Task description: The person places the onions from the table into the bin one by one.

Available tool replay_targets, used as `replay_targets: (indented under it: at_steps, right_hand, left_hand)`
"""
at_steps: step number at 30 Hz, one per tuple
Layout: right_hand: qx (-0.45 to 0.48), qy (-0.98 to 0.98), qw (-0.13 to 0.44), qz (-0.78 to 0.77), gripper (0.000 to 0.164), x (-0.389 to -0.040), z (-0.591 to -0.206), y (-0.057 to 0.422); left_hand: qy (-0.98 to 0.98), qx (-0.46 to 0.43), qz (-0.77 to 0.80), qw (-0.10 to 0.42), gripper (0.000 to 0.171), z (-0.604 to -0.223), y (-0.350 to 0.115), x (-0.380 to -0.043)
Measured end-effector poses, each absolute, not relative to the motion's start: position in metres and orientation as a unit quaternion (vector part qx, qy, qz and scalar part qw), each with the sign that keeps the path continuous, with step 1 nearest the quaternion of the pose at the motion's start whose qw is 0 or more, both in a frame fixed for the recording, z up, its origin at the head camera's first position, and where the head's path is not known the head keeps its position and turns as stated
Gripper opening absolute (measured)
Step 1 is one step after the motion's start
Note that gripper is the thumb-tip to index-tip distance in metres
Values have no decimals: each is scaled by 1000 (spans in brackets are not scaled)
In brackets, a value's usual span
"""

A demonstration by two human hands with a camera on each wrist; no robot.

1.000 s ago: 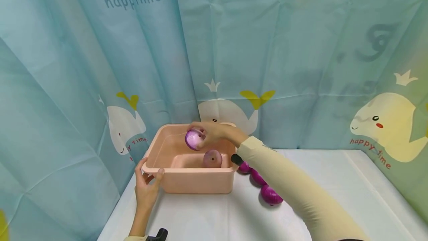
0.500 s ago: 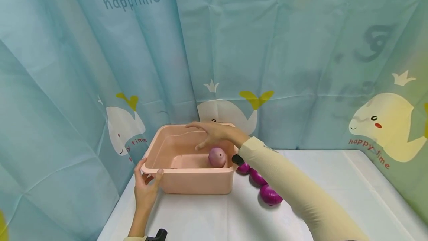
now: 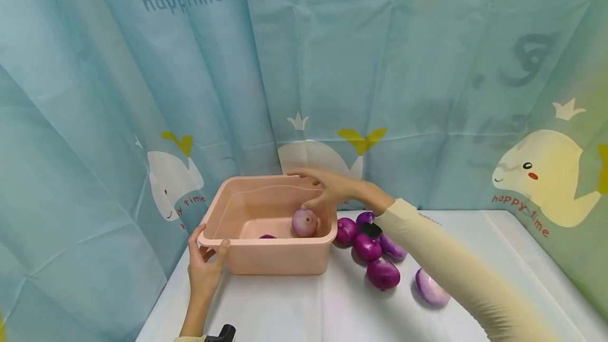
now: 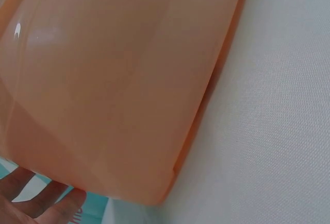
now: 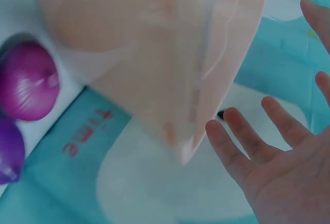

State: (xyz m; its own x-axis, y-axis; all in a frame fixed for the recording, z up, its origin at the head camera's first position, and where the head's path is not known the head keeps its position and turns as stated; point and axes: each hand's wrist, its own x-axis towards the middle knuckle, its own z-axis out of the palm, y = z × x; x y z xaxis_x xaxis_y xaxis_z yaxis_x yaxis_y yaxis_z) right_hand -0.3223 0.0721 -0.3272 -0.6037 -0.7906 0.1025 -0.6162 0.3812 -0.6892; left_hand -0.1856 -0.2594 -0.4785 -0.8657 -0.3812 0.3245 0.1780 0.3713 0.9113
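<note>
A pink plastic basin (image 3: 275, 258) stands on the white-covered table. My left hand (image 3: 204, 276) grips its front left corner, thumb on the front rim and fingers along the left side; those fingers also show in the left wrist view. Above the basin's back right corner is my right hand (image 3: 332, 186), fingers spread and holding nothing, as the right wrist view confirms. Inside the basin a pale purple onion (image 3: 304, 224) lies near the right wall. The purple top of another onion (image 3: 267, 236) just shows over the front rim; the rest of it is hidden.
Several red onions (image 3: 382, 274) are clustered right of the basin, partly behind the right forearm. A paler onion (image 3: 431, 288) lies farther right, near the sleeve. A blue curtain (image 3: 427, 94) with whale prints hangs behind the table.
My right hand let go of an onion into the basin, then moved right toward the basin's right rim. The pale onion inside shifted slightly. My left hand stays on the corner.
</note>
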Motion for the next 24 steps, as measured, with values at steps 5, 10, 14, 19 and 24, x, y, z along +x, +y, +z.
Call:
replay_targets:
  at_steps: [5,10,14,19,24]
  right_hand:
    - [-447,819,82,-349,84,-312,-334,116]
    - [-436,836,50,-331,85,-292,-341,159]
    - [-408,848,52,-335,84,-273,-350,194]
    - [-376,858,40,-348,83,-251,-365,234]
    - [-346,870,22,-352,83,-236,-378,265]
  left_hand:
    - [-787,64,-559,252,74,-476,-258,-184]
    - [-782,64,-565,255,74,-477,-258,-184]
    - [-778,68,-571,254,74,-478,-257,-184]
    - [-780,65,-569,253,74,-480,-258,-185]
    - [-781,63,-566,257,73,-479,-258,-187]
